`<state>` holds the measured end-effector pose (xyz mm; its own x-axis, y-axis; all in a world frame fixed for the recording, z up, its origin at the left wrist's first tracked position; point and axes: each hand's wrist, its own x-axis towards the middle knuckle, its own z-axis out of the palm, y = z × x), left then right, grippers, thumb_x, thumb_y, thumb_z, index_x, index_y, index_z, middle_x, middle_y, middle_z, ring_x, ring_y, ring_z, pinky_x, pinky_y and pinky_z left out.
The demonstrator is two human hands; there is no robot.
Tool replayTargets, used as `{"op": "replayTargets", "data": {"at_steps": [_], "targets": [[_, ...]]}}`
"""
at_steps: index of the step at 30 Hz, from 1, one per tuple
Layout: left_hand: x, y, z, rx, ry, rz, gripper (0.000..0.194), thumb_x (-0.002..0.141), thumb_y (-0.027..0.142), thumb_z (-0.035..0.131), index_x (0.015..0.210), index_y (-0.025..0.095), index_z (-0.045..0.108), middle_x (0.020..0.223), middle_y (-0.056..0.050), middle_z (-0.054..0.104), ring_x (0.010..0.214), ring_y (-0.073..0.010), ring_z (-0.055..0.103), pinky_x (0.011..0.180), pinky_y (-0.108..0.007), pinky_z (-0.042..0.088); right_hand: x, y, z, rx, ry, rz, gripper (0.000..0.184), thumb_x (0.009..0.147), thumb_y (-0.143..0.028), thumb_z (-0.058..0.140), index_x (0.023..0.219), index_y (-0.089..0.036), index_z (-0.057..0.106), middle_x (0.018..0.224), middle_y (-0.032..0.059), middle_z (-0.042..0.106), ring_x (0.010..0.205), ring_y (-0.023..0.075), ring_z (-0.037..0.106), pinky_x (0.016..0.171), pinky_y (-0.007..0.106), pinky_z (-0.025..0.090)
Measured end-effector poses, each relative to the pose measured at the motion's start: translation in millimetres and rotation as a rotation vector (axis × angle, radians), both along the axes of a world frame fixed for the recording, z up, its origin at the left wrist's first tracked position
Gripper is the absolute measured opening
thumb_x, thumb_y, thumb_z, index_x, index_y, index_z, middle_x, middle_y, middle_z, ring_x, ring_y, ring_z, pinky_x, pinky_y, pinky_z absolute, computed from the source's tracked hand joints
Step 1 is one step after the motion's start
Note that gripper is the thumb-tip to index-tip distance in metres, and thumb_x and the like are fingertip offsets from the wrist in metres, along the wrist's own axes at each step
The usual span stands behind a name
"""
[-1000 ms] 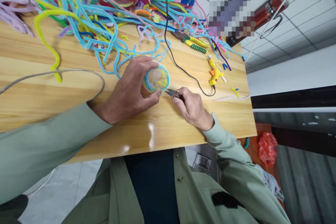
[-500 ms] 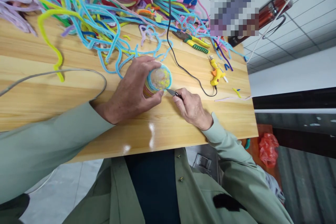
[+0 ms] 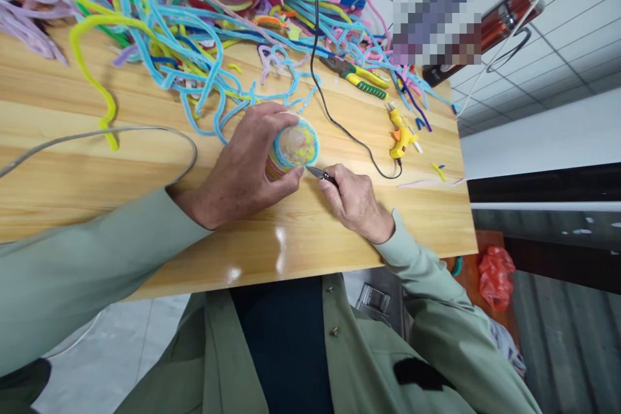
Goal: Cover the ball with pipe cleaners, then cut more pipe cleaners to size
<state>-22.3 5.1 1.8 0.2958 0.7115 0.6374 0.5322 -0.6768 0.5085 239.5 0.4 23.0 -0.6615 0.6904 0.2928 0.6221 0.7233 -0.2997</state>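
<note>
1. Two hands are working close together above a wooden table (image 3: 252,239), both forearms showing pale green sleeves.
2. The left hand (image 3: 240,165) is grasping a round piece (image 3: 297,144), thumb and fingers curving around its side.
3. This round piece is sitting near the middle of the table's width, its light-blue rim and yellow-flecked top facing the camera; whether its base is touching the wood, I cannot tell.
4. The right hand (image 3: 356,202) is clenching a small pointed tool (image 3: 317,173), whose tip is aiming at the rim beside the left thumb; contact is too fine to make out.
5. Many fuzzy stems (image 3: 167,32), mostly blue, yellow and purple, are lying tangled beyond the hands.
6. Pliers (image 3: 349,72) and a yellow glue gun (image 3: 400,142) are resting beyond the right hand, a black cord (image 3: 359,142) curving to the gun.
</note>
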Motion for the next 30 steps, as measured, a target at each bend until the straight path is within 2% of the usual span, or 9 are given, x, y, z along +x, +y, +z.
{"op": "replayTargets", "data": {"at_steps": [8, 13, 16, 25, 30], "targets": [[2.7, -1.0, 0.2, -0.022, -0.049, 0.009, 0.07, 0.091, 0.028, 0.075, 0.153, 0.031, 0.045, 0.148, -0.016, 0.06, 0.146, -0.0391, 0.057, 0.122, -0.069, 0.05, -1.1, -1.4, -1.4, 0.053, 0.011, -0.022, 0.029, 0.119, -0.04, 0.041, 0.102, -0.023, 0.058, 0.08, 0.0016, 0.069, 0.069, 0.0162, 0.062, 0.062, 0.032, 0.041], [2.6, -0.7, -0.7, -0.001, -0.035, 0.023, 0.07, 0.091, 0.028, 0.075, 0.153, 0.028, 0.045, 0.148, -0.02, 0.06, 0.143, -0.0396, 0.059, 0.12, -0.07, 0.05, -0.3, -1.0, -1.9, 0.098, 0.039, -0.023, 0.029, 0.119, -0.04, 0.041, 0.102, -0.023, 0.058, 0.079, 0.0007, 0.069, 0.066, 0.0155, 0.062, 0.061, 0.031, 0.043], [3.6, -0.6, -0.7, -0.014, -0.042, 0.023, 0.069, 0.09, 0.026, 0.075, 0.152, 0.03, 0.044, 0.147, -0.018, 0.06, 0.143, -0.0395, 0.058, 0.12, -0.071, 0.049, -0.9, -0.5, 0.0, 0.134, 0.057, -0.011, 0.026, 0.119, -0.038, 0.043, 0.104, -0.023, 0.058, 0.081, 0.0005, 0.071, 0.067, 0.0151, 0.064, 0.061, 0.03, 0.044], [5.9, -4.9, 3.1, -0.039, -0.047, 0.033, 0.067, 0.09, 0.026, 0.074, 0.149, 0.031, 0.044, 0.149, -0.016, 0.059, 0.144, -0.0383, 0.058, 0.122, -0.069, 0.049, -2.0, -1.1, -3.1, 0.142, 0.001, -0.038, 0.032, 0.119, -0.04, 0.041, 0.1, -0.022, 0.059, 0.079, 0.0011, 0.07, 0.066, 0.0153, 0.061, 0.061, 0.032, 0.04], [8.4, -5.6, 4.6, -0.045, -0.08, 0.038, 0.065, 0.088, 0.021, 0.075, 0.146, 0.029, 0.047, 0.145, -0.016, 0.061, 0.144, -0.0389, 0.058, 0.124, -0.069, 0.047, -2.9, -1.2, -2.9, 0.165, 0.036, -0.015, 0.027, 0.119, -0.037, 0.043, 0.101, -0.022, 0.058, 0.078, -0.0001, 0.069, 0.065, 0.0146, 0.06, 0.059, 0.032, 0.039]]}}
